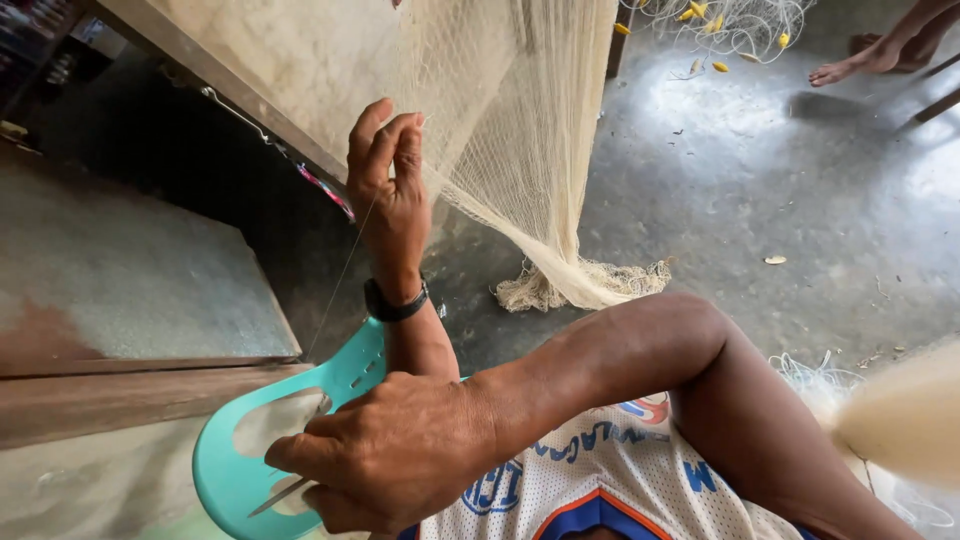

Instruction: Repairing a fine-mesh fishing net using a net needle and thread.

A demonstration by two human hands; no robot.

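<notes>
Two hands were at work on a pale net. The left hand was up high, its fingers curled nearly shut, pinching the edge of the net. A thin thread ran down from it. The right hand was low, closed around a thin needle, just above a green chair. The net hung down and bunched on the floor.
</notes>
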